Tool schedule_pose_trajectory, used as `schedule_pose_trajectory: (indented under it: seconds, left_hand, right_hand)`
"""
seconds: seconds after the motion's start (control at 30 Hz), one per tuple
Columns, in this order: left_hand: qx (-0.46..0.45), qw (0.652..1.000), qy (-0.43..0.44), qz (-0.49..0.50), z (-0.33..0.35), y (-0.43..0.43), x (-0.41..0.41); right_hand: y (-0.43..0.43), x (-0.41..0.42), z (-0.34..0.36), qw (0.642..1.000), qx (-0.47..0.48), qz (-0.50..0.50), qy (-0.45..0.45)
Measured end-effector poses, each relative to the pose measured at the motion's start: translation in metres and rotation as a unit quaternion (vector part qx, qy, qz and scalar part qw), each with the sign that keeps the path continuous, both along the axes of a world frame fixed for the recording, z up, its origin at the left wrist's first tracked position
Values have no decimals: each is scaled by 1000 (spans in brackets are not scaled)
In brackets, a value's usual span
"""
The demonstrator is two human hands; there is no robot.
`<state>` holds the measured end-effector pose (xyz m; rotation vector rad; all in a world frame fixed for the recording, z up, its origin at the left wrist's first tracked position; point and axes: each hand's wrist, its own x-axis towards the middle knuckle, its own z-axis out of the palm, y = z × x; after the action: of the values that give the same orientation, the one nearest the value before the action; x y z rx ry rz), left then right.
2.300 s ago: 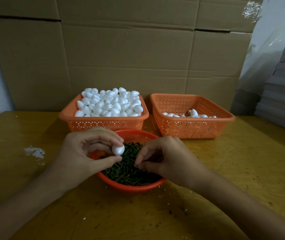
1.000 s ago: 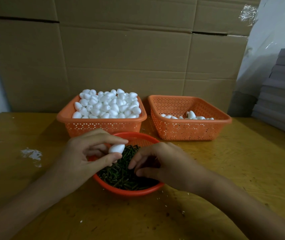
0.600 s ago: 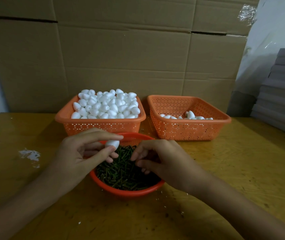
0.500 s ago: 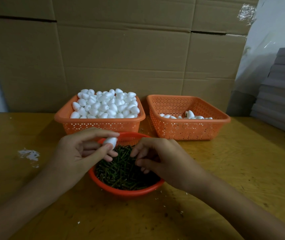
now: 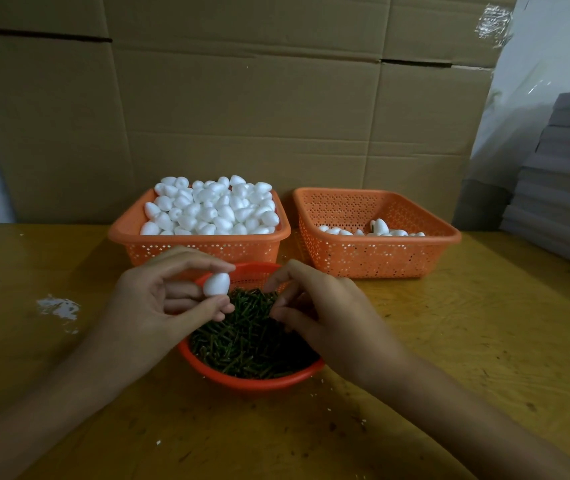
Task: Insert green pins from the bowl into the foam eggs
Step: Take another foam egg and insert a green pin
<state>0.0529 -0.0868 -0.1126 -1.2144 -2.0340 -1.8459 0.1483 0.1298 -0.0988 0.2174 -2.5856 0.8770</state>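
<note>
A round red bowl (image 5: 252, 382) full of green pins (image 5: 248, 341) sits at the table's front middle. Over its left rim my left hand (image 5: 158, 306) pinches a white foam egg (image 5: 216, 284) between thumb and forefinger. My right hand (image 5: 325, 313) hovers over the bowl's right half with its fingers curled, fingertips pinched together just above the pins; whether a pin is between them is not visible. Behind the bowl stands an orange basket (image 5: 200, 247) heaped with plain foam eggs (image 5: 210, 209).
A second orange basket (image 5: 377, 254) at the back right holds a few eggs (image 5: 377, 230). Cardboard boxes (image 5: 242, 116) form a wall behind the baskets. Grey stacked sheets (image 5: 567, 188) stand at the right. White crumbs (image 5: 58, 306) mark the yellow table (image 5: 484, 341) on the left.
My left hand has lifted the egg a little and turned it more upright. My right hand's fingers have drawn up from the pins toward the egg.
</note>
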Motion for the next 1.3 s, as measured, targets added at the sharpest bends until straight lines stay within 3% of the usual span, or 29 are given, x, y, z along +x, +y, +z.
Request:
schedule_pose_trajectory:
  seconds: [0.33, 0.67, 1.3]
  left_hand:
    - [-10, 1000, -1, 3, 0, 2, 2]
    - [-27, 1000, -12, 2, -2, 1, 2]
    - [-15, 999, -14, -36, -1, 0, -2]
  right_hand:
    - [3, -3, -3, 997, -67, 31, 23]
    - [4, 2, 7, 997, 61, 12, -41]
    - [1, 3, 12, 995, 85, 16, -42]
